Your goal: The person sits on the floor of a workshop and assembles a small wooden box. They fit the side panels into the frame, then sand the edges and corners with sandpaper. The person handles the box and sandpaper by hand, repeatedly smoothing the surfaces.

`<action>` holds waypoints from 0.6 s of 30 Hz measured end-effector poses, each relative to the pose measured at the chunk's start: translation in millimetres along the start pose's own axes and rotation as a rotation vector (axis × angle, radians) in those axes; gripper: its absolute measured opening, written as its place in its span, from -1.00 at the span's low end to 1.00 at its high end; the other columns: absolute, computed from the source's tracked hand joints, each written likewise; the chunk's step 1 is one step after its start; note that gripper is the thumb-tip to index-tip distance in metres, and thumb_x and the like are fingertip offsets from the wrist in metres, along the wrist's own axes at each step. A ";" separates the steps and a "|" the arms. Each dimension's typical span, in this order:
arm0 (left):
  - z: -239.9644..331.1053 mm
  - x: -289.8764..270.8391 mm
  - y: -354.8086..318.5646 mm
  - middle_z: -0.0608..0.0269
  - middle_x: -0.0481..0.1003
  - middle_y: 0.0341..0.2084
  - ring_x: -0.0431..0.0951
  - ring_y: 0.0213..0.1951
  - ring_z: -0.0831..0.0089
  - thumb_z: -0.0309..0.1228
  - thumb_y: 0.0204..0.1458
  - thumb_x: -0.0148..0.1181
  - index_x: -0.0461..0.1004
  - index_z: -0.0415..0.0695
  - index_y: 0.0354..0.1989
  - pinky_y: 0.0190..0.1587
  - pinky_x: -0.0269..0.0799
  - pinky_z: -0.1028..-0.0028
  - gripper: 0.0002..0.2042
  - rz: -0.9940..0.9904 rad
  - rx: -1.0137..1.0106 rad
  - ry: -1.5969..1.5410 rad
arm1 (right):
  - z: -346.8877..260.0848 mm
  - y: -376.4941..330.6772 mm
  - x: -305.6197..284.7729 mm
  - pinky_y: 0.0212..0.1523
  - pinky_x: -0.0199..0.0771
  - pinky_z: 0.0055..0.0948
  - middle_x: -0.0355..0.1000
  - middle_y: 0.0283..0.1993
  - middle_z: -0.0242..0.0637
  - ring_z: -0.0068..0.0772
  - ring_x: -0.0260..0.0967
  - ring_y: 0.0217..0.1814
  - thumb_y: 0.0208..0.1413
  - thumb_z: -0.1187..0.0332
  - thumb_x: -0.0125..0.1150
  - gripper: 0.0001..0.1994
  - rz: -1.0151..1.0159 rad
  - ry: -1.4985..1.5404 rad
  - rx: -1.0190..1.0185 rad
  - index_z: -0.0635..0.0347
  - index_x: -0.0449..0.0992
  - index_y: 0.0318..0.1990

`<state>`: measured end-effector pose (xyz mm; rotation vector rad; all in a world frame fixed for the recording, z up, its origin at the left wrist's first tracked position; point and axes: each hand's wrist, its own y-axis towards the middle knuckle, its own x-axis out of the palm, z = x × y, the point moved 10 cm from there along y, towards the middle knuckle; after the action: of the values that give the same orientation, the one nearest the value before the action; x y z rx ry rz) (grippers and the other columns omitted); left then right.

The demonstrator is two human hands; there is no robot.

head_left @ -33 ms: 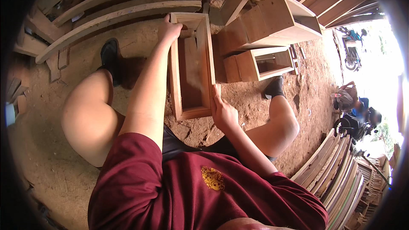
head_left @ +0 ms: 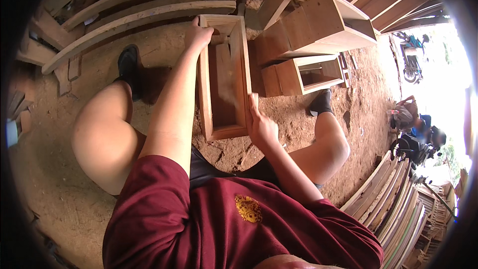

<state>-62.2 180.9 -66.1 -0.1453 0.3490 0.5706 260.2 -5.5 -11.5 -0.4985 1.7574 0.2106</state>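
Head view, looking down past a dark red shirt (head_left: pixel 239 224) and two bare knees. Long open rectangular box of pale brown wood (head_left: pixel 224 77) standing on the reddish-brown dirt floor (head_left: pixel 69 204) between the legs, open face up, its far end pointing away. Left hand (head_left: pixel 198 36) curled over the far left corner of that box, grip closed around the top edge of the side wall. Right hand (head_left: pixel 261 125) laid flat along the near right side wall, fingers (head_left: pixel 253 103) stretched forward against the wood, grip open and pressing rather than clasping. Black shoes (head_left: pixel 128 65) planted in the dirt to either side of the box.

Floor dusty, littered with chips and sawdust. Long curved pale wooden planks (head_left: pixel 139 12) lying across the ground beyond the box. Two more open wooden boxes (head_left: pixel 308 50) stacked just right of it, touching one another. Bundle of thin wooden slats (head_left: pixel 393 204) stacked at lower right. Bright daylight at the far right edge, with a seated person (head_left: pixel 408 117) and a parked motorbike (head_left: pixel 411 60) well apart from the work.
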 end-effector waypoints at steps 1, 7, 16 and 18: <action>2.6 -4.6 -2.0 -0.07 0.57 0.02 0.59 0.05 0.08 -0.32 -0.09 0.24 0.30 -0.13 0.34 0.11 0.49 0.24 -0.30 -0.003 -0.004 0.014 | -3.0 16.8 -4.8 -0.48 0.57 -0.04 0.56 -0.34 0.06 0.04 0.56 -0.44 0.37 0.13 -0.07 -0.39 0.001 -0.003 0.005 0.02 0.04 0.51; 8.5 -6.0 -6.1 -0.06 0.58 0.00 0.60 0.02 0.08 -0.31 -0.10 0.25 0.30 -0.12 0.35 0.06 0.51 0.24 -0.29 -0.040 0.008 -0.003 | -3.2 137.8 -21.0 -0.38 0.56 0.08 0.58 -0.37 0.04 0.14 0.56 -0.39 0.38 0.08 -0.15 -0.42 0.068 -0.081 -0.010 -0.07 0.02 0.50; 9.6 -11.8 -7.7 -0.05 0.58 0.00 0.59 0.04 0.02 -0.32 -0.10 0.22 0.30 -0.10 0.35 0.10 0.49 0.20 -0.29 0.024 -0.026 0.070 | -1.1 284.7 -28.4 0.05 0.50 0.05 0.54 0.03 0.08 0.15 0.52 0.07 0.37 0.04 -0.23 -0.40 0.007 -0.016 0.016 -0.21 -0.08 0.53; 21.2 -5.6 -13.1 -0.06 0.58 0.01 0.58 0.06 0.04 -0.32 -0.07 0.21 0.32 -0.13 0.32 0.10 0.47 0.23 -0.33 -0.026 -0.022 0.008 | 9.6 300.3 -30.2 0.15 0.46 0.01 0.48 0.15 0.14 0.13 0.47 0.18 0.37 0.05 -0.23 -0.38 -0.007 0.044 0.028 -0.23 -0.12 0.54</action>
<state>-53.3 172.0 -43.8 -0.1727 0.3479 0.5483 142.3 272.3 -21.7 -0.4920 1.7992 0.1705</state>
